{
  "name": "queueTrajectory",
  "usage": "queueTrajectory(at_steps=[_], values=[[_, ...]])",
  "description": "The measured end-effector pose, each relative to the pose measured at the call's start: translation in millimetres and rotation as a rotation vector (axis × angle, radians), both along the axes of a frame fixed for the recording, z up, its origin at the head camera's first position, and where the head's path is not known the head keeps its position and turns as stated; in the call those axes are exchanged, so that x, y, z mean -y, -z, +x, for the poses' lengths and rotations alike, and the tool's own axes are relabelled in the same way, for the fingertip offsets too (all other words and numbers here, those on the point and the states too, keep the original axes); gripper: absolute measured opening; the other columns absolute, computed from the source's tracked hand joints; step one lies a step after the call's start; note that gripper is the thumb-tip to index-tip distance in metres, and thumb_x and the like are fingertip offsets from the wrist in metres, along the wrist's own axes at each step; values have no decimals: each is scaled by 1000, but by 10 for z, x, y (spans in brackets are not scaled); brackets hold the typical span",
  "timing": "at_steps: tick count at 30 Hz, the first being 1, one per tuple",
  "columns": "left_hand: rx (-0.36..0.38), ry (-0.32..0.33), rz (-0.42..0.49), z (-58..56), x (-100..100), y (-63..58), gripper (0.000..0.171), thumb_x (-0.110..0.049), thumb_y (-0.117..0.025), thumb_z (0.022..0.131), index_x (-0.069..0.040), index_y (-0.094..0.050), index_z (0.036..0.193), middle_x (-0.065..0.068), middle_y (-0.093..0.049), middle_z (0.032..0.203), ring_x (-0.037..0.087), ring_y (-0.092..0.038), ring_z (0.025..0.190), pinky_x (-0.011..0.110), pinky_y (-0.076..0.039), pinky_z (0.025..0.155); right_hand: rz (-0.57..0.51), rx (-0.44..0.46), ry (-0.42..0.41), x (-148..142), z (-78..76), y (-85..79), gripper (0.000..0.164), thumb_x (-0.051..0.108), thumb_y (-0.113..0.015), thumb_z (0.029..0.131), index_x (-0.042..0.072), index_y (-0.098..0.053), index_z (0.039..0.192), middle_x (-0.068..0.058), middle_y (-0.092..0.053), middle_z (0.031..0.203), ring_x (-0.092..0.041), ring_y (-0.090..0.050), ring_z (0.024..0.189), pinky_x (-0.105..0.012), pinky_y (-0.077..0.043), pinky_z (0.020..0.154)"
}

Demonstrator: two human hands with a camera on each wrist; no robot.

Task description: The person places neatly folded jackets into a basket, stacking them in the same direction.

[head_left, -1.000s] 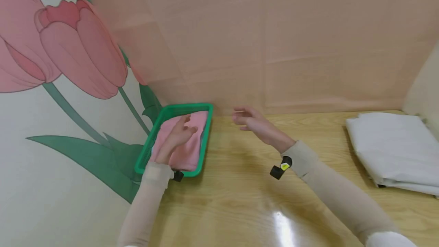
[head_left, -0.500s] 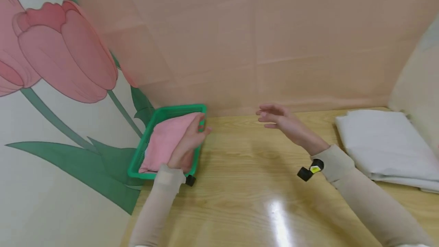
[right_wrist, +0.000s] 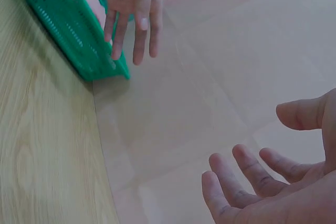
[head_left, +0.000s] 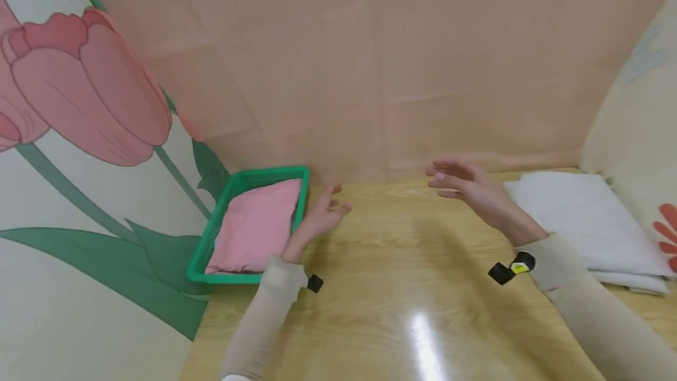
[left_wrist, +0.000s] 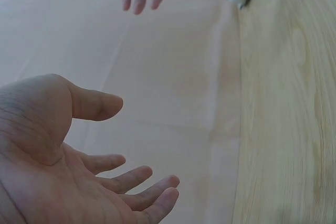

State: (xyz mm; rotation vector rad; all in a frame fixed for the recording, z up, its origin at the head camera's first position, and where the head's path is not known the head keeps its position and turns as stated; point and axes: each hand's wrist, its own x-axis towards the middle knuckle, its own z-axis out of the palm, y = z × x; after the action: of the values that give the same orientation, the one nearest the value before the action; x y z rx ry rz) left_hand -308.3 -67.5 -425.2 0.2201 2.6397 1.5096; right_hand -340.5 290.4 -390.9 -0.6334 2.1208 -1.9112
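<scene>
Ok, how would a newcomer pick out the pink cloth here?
On the wooden table, look left, towards the tulip-decorated wall. Beside that wall stands a green basket, and the pink cloth lies inside it. Unlike the folded white bundle at the right, it is pink and ringed by basket walls.

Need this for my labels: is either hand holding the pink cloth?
No: the pink cloth lies in the green basket, while the left hand and the right hand hold nothing.

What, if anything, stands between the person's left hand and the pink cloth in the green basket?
In the head view, only the right rim of the green basket lies between the left hand and the pink cloth; nothing visible covers the cloth from above.
</scene>
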Motion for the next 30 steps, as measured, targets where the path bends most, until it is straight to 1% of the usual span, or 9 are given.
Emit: queueTrajectory(at_steps=[5,8,11,13,16,20,23,26,30], values=[[-20,34,32,-3,-203,120,66,-23,-62,109,-13,-31,167,17,-38,169,45,-46,148,58,-48,114,124,-39,54,-219,35,72,58,30,-57,112,5,-38,161,-6,-56,150,-5,-66,122,-23,-56,101],[-45,61,61,-3,-306,198,65,-22,-62,109,-12,-32,166,15,-39,168,44,-48,147,56,-48,115,159,-61,98,-356,50,104,57,30,-57,112,4,-39,160,-12,-55,150,-2,-67,118,-22,-57,99],[-72,75,86,2,-397,226,62,-20,-61,110,-11,-35,165,12,-41,167,43,-49,146,54,-46,117,134,-97,119,-474,34,125,50,24,-57,112,4,-45,156,-6,-60,144,-3,-69,116,-23,-58,97],[-83,89,103,-3,-456,229,60,-20,-61,109,-11,-36,164,12,-42,166,43,-49,146,54,-44,119,110,-113,141,-547,26,125,43,21,-59,111,8,-50,151,2,-64,138,-2,-69,114,-22,-59,96],[-83,131,114,-10,-556,228,60,-19,-60,109,-10,-36,163,13,-40,167,43,-48,146,54,-44,119,98,-141,174,-682,28,115,36,17,-59,111,12,-56,146,9,-66,133,-1,-70,112,-19,-58,93],[-71,154,130,-28,-703,255,60,-19,-61,109,-11,-36,163,13,-40,166,42,-49,146,52,-45,119,65,-147,205,-910,28,123,34,11,-58,110,12,-58,145,13,-69,131,-1,-71,110,-18,-58,90],[-71,157,140,-43,-819,289,60,-19,-62,109,-12,-37,163,12,-41,166,42,-50,145,52,-45,118,96,-164,231,-1098,21,133,35,10,-57,111,13,-56,146,17,-68,130,1,-70,110,-17,-58,89],[-79,174,129,-57,-944,344,60,-22,-62,109,-13,-36,163,13,-41,166,40,-51,144,51,-46,118,179,-190,267,-1281,34,132,35,13,-56,111,12,-54,146,23,-65,129,5,-68,110,-14,-57,88],[-79,189,121,-65,-1095,407,61,-24,-62,109,-14,-36,163,13,-42,165,39,-52,143,47,-48,116,256,-175,313,-1454,62,107,36,17,-57,111,13,-53,147,26,-62,129,10,-65,108,-11,-55,85]])
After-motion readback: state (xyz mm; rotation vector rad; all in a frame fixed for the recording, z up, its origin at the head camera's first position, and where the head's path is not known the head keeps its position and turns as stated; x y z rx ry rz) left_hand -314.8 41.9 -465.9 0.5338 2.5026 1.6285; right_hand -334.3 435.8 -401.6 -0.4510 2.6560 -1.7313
